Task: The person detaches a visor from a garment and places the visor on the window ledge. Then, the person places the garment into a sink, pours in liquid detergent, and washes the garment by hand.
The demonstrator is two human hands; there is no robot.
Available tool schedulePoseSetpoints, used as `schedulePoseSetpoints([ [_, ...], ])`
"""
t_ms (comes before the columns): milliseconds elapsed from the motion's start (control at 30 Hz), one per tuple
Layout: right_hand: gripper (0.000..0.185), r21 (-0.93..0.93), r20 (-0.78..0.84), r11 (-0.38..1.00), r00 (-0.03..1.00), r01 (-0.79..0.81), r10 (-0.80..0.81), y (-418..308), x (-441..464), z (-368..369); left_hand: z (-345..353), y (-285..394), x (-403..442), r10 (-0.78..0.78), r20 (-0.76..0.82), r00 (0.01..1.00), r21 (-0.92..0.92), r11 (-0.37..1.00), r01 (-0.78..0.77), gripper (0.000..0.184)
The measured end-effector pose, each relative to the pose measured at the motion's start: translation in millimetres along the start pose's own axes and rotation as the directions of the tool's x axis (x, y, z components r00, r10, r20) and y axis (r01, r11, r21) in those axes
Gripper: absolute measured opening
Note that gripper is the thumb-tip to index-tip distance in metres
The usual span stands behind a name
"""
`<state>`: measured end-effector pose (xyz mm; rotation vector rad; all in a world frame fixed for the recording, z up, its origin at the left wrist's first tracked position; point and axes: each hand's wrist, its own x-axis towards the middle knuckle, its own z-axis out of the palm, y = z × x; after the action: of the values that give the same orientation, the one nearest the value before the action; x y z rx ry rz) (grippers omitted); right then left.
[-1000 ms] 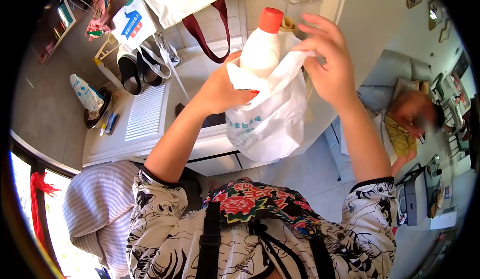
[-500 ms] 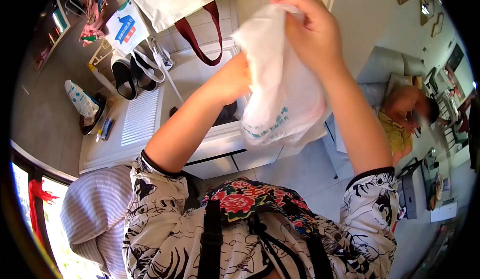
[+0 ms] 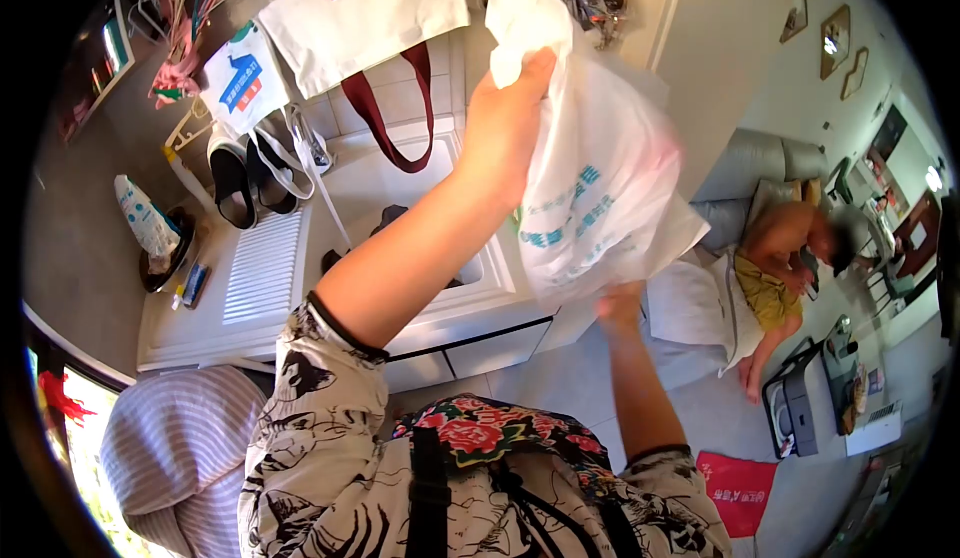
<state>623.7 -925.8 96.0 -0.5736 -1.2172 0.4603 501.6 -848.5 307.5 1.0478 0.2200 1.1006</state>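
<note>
A white plastic bag (image 3: 600, 188) with blue-green lettering hangs in front of me, bulging, with something pinkish showing faintly through its side. My left hand (image 3: 510, 128) is closed around the gathered neck of the bag, and the bunched top sticks out above the fist. Below the bag's lower right part is my right hand (image 3: 622, 306), blurred. Its fingers are partly hidden, and I cannot tell whether it touches the bag.
A white sink (image 3: 500, 268) with dark items in it lies beneath my left arm. Canvas bags (image 3: 370, 18) and shoes (image 3: 235, 183) hang over it. To the right, a person (image 3: 785, 248) sits by a grey sofa (image 3: 750, 173). A red bag (image 3: 735, 493) lies on the floor.
My left hand has risen to the bag's neck. My right hand has let go of the top and dropped below the bag. The view has shifted slightly.
</note>
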Motion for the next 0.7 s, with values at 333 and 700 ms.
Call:
schedulePoseSetpoints([
  [333,0.049,-0.125,-0.189,0.969,0.964,-0.213,0.187,-42.8,67.6,12.1,29.2,54.8,26.6,0.109,0.445,0.889,-0.057,0.994,-0.094,0.044],
  [700,0.059,-0.106,-0.231,0.994,0.971,0.040,-0.063,-137.1,252.6,-10.8,-22.4,323.8,205.3,0.598,0.075,0.798,0.432,0.702,-0.567,0.055],
])
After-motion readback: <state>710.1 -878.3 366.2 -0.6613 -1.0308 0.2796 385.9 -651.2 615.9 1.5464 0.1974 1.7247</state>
